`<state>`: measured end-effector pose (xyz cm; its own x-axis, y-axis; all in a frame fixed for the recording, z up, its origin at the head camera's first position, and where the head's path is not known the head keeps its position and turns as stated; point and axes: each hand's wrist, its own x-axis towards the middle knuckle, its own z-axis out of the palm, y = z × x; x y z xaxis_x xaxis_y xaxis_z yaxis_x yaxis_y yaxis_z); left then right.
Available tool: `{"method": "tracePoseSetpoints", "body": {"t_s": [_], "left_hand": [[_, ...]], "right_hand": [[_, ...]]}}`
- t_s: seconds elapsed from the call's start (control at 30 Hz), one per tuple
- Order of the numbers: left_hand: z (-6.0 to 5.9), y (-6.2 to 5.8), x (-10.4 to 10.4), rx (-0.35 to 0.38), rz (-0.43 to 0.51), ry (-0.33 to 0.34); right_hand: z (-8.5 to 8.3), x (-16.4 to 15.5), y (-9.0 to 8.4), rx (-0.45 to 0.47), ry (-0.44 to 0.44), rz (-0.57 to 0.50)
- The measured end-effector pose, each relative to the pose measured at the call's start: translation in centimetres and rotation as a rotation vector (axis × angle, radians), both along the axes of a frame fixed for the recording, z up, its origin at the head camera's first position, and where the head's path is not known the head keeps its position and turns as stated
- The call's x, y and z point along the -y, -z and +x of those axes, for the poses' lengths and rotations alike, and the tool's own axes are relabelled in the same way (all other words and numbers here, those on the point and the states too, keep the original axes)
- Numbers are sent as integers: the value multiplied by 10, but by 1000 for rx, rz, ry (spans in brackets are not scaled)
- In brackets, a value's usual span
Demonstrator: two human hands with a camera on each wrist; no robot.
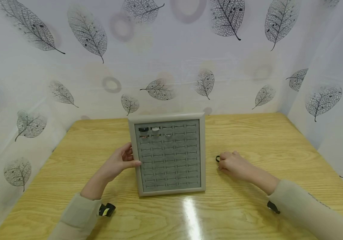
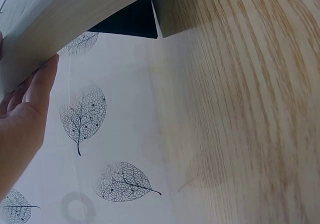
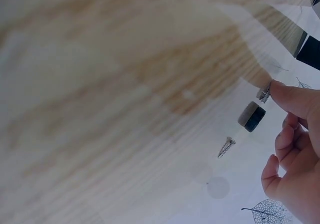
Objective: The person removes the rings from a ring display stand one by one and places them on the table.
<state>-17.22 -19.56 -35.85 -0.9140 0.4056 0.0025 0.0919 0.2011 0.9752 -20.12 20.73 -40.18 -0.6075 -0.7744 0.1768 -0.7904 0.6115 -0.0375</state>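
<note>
We see the left hand [image 1: 117, 165] gripping the left edge of the framed ring board [image 1: 171, 161], thumb on its front; board stands upright mid-desk [image 1: 255, 133], its top reaching the desk's far edge in head view. Right hand [image 1: 234, 165], between board and desk's right edge, pinches a small silver ring [image 3: 265, 93]. Just beside: loose black ring [image 3: 252, 117], second silver ring [image 3: 227, 146]. We count five rings [image 1: 155, 129] in the board's top two rows.

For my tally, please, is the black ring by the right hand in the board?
Out: the ring rests on the table, apart from the board.
</note>
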Motion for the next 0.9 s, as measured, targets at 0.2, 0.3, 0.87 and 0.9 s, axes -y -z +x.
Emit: {"method": "tracePoseSetpoints", "body": {"t_s": [0.2, 0.3, 0.87, 0.9], "left_hand": [[0, 0, 0, -6, 8, 5], [0, -1, 0, 4, 19, 5], [0, -2, -1, -1, 27, 14], [0, -1, -1, -1, 26, 13]], "right_hand": [[-1, -1, -2, -18, -26, -55], [-2, -2, -5, -69, -48, -120], [5, -3, -42, -215, -121, -303], [6, -3, -44, -219, -124, -310]]}}
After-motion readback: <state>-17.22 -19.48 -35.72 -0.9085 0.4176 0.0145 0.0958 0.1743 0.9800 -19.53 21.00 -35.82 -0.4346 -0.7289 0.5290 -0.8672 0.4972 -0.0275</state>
